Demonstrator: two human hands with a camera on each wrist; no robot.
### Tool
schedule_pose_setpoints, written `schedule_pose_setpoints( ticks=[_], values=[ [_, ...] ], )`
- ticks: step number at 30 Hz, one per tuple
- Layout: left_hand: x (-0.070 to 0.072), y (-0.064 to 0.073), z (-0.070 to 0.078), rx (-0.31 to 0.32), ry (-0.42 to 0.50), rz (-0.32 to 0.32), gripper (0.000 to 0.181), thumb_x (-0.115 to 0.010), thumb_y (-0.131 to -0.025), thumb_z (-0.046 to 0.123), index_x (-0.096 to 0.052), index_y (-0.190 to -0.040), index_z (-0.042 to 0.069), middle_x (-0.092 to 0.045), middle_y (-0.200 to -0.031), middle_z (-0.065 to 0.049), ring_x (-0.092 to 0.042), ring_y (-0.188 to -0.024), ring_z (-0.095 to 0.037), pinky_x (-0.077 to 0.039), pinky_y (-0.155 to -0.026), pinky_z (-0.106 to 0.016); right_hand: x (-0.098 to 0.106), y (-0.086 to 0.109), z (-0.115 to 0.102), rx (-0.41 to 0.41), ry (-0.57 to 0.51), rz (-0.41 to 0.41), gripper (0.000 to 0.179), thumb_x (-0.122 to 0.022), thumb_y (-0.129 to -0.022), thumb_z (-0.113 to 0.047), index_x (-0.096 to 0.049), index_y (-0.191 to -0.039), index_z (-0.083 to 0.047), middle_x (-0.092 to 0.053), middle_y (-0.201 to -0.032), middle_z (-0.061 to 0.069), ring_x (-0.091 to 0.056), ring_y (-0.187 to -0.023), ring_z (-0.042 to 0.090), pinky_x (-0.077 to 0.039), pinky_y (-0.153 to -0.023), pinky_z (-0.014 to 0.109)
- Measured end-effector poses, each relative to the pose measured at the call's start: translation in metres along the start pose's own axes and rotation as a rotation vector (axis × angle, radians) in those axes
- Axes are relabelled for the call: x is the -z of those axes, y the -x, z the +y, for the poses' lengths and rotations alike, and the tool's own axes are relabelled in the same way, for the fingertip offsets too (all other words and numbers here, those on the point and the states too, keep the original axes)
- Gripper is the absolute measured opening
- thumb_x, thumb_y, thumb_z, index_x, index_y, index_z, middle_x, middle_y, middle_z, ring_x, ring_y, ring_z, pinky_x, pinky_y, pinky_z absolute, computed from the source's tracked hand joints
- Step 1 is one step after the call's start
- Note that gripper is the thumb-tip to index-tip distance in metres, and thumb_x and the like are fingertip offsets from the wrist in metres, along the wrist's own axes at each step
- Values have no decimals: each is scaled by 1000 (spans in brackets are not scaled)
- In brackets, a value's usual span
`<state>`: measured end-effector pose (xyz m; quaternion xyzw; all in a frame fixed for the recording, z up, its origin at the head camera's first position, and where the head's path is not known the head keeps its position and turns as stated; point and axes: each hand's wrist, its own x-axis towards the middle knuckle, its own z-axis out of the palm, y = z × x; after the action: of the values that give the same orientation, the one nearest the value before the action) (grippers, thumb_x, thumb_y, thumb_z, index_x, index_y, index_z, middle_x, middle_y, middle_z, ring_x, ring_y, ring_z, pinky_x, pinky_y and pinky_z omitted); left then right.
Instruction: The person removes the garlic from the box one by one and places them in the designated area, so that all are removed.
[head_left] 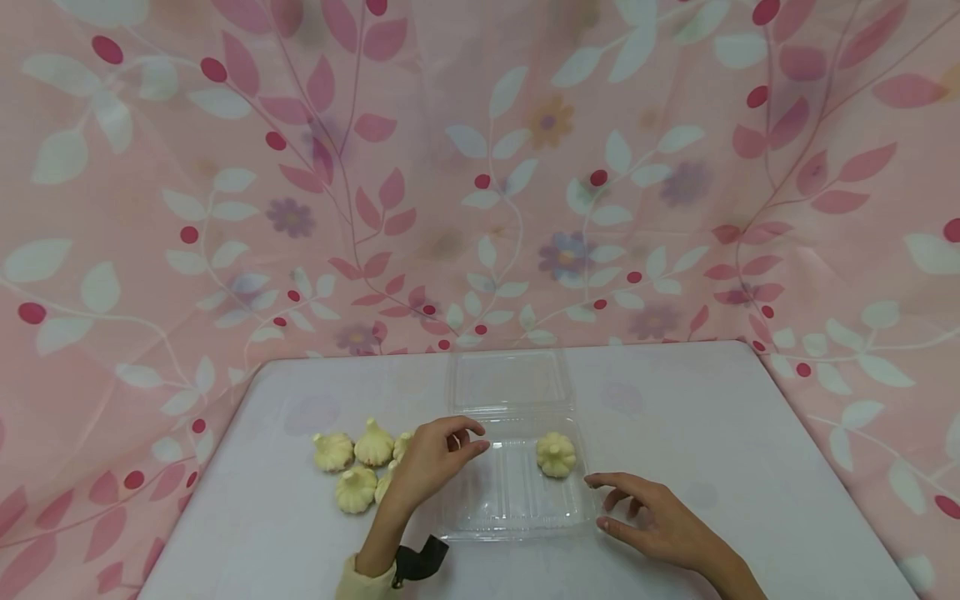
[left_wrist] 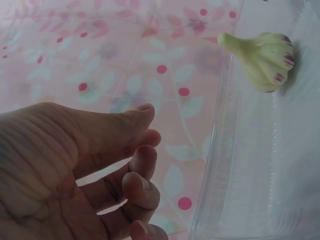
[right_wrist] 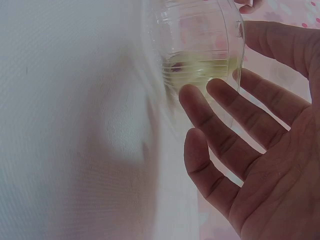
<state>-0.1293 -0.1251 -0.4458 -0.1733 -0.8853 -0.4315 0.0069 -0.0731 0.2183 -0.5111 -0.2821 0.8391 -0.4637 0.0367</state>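
Note:
One pale garlic bulb with purple marks sits in the right part of a clear plastic clamshell box, whose lid is folded back away from me. Over the box's left side hovers my left hand, fingers loosely bent and holding nothing. My right hand is beside the box's right wall, fingers spread and slightly bent. In the right wrist view its thumb and fingers lie close to the clear wall; whether they touch it I cannot tell. The bulb shows blurred through that wall.
Left of the box, several garlic bulbs lie grouped on the white table, some partly hidden behind my left hand. A dark strap hangs at the left wrist. A pink floral curtain stands behind the table.

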Motion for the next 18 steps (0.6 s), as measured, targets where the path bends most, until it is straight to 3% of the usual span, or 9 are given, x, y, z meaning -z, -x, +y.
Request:
schedule_pose_setpoints(
  ticks=[18],
  values=[
    [-14,-6,4,-37,24,-9,10,-77,-87,22,-72,-96,19,-56,-70,10,-50,-59,-7,-43,-54,-24,0,0,1,10,2,0,47,-73,-91,-28,-59,-132,-12,-65,-123,5,-63,-89,10,-51,-67,31]
  ],
)
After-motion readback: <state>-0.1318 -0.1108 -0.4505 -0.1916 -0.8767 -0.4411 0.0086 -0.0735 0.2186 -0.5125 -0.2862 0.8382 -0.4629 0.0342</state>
